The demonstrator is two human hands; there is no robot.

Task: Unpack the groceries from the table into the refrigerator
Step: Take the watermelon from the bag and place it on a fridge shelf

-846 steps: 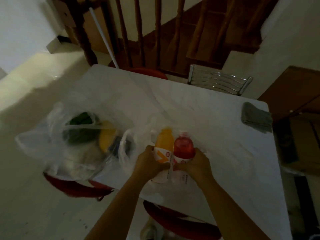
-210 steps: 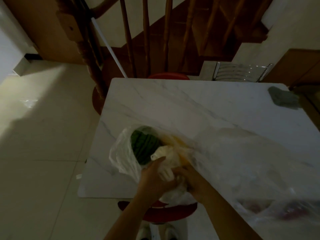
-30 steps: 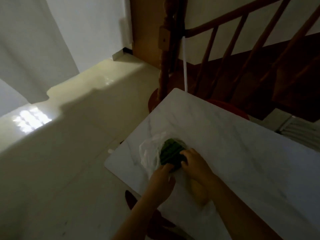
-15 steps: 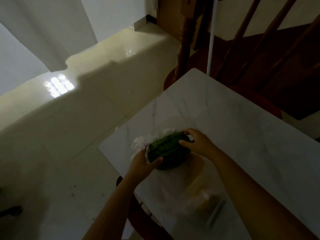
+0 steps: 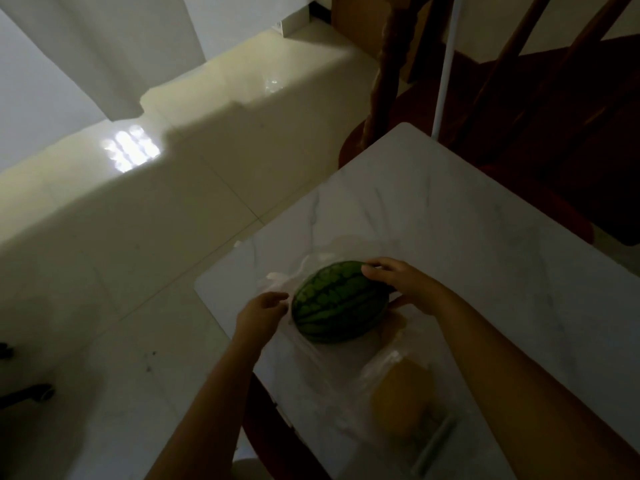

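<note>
Gripping the far upper end of the watermelon [image 5: 337, 301] with the right hand [image 5: 403, 284], fingers curled over the striped rind and thumb tucked beneath on the near side. Pinching a fold of thin clear plastic bag [image 5: 277, 289] with the left hand [image 5: 261, 315], fingers bent and pressed together just beside the melon's left end, apparently not touching the rind itself. Lying on its side between the two hands, dark green with darker stripes, resting on crumpled plastic near the left corner of the table [image 5: 467, 220]. Spreading nearer than the right hand and below its forearm, more of the same clear film, wrinkled and flat against the marble-patterned white top. Showing through that film, nearer than the melon and to its right, a yellow fruit [image 5: 401, 400], blurred, with a pale straight-edged item just beyond it toward the near table edge; cannot tell what that item is. Peeking out under the table edge below the left forearm, a dark red chair seat [image 5: 266, 427]. Stretching away left of the left hand, pale tiled floor [image 5: 121, 254] with a bright patch of reflected light. Rising beyond the far side of the table, well apart from both hands, a dark wooden stair railing [image 5: 384, 64] and a thin white pole [image 5: 443, 64] leaning against it.
</note>
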